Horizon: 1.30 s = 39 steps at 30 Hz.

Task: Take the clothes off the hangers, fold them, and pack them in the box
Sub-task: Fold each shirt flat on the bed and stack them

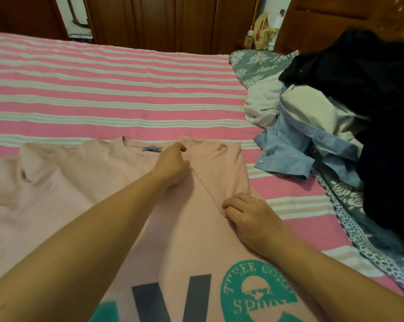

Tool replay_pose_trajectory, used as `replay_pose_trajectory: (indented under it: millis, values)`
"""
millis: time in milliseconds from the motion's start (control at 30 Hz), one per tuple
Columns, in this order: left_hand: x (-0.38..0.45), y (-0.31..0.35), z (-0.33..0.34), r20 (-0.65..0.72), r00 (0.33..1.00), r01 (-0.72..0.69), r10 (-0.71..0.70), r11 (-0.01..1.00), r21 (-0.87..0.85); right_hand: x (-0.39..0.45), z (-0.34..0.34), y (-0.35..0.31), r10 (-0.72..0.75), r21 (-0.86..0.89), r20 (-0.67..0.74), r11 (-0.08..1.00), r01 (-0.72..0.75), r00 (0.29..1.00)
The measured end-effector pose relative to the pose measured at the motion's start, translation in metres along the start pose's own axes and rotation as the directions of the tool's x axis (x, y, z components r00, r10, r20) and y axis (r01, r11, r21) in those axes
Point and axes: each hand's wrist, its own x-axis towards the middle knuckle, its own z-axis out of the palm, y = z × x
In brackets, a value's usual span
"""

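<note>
While the pink T-shirt (117, 205) lies flat on the striped bedsheet (103, 89), its long axis runs from the teal and grey print at the bottom edge up to the collar at mid-frame. Right hand (249, 217), grip curled, pinches the folded-over sleeve edge at lower centre-right. Left hand (173, 163), grip also curled, pinches the same fold near the collar label. Farther off at right, a blue button shirt (289, 152), white garment (312, 112) and black clothes (370, 89) are heaped.
</note>
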Motion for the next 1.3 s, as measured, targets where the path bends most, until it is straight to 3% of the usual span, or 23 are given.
replay_pose_trajectory:
  millis: [100, 167, 233, 300, 367, 500, 600, 667, 767, 900, 1033, 1133, 1200, 1300]
  values:
    - [-0.056, -0.019, -0.041, 0.063, 0.997, -0.060, 0.053, 0.992, 0.113, 0.014, -0.019, -0.006, 0.200, -0.027, 0.186, 0.980, -0.198, 0.962]
    - [-0.094, -0.054, -0.087, -0.006, 0.999, -0.040, 0.042, 0.974, 0.223, 0.040, -0.033, -0.019, 0.333, -0.151, 0.294, 0.942, -0.301, 0.896]
    - [-0.130, -0.100, -0.148, -0.168, 0.986, 0.057, -0.001, 0.942, 0.331, 0.074, -0.043, -0.045, 0.379, -0.208, 0.292, 0.921, -0.328, 0.878]
    - [-0.162, -0.150, -0.212, -0.336, 0.940, 0.213, -0.062, 0.876, 0.432, 0.113, -0.041, -0.081, 0.363, -0.110, 0.226, 0.932, -0.346, 0.904]
    - [-0.181, -0.197, -0.266, -0.418, 0.894, 0.370, -0.163, 0.796, 0.480, 0.153, -0.035, -0.123, 0.289, -0.026, 0.266, 0.956, -0.293, 0.920]
    - [-0.169, -0.237, -0.311, -0.322, 0.867, 0.468, -0.380, 0.843, 0.265, 0.235, -0.022, -0.195, 0.129, 0.075, 0.310, 0.984, -0.159, 0.942]
    - [-0.135, -0.239, -0.303, -0.218, 0.882, 0.440, -0.418, 0.895, 0.066, 0.296, -0.012, -0.228, 0.154, 0.169, 0.268, 0.964, -0.204, 0.951]
    - [-0.122, -0.246, -0.287, -0.168, 0.903, 0.386, -0.394, 0.919, -0.082, 0.334, 0.001, -0.240, 0.180, 0.234, 0.313, 0.937, -0.260, 0.932]
    - [-0.122, -0.261, -0.273, -0.267, 0.890, 0.363, -0.371, 0.928, -0.080, 0.381, 0.034, -0.241, 0.177, 0.258, 0.436, 0.915, -0.311, 0.882]
    - [-0.124, -0.264, -0.270, -0.329, 0.879, 0.308, -0.344, 0.938, -0.158, 0.415, 0.077, -0.222, 0.128, 0.130, 0.538, 0.964, -0.233, 0.833]
    - [-0.129, -0.265, -0.270, -0.471, 0.781, 0.252, -0.410, 0.897, -0.364, 0.418, 0.095, -0.199, 0.143, 0.080, 0.493, 0.975, -0.208, 0.858]
    - [-0.132, -0.265, -0.271, -0.496, 0.766, 0.220, -0.408, 0.892, -0.394, 0.416, 0.100, -0.192, 0.188, 0.015, 0.480, 0.975, -0.223, 0.857]
    - [-0.132, -0.263, -0.270, -0.472, 0.788, 0.245, -0.396, 0.904, -0.349, 0.423, 0.098, -0.198, 0.179, 0.085, 0.463, 0.966, -0.245, 0.868]
    - [-0.133, -0.259, -0.269, -0.404, 0.814, 0.261, -0.417, 0.884, -0.387, 0.445, 0.085, -0.228, 0.145, 0.352, 0.410, 0.886, -0.303, 0.901]
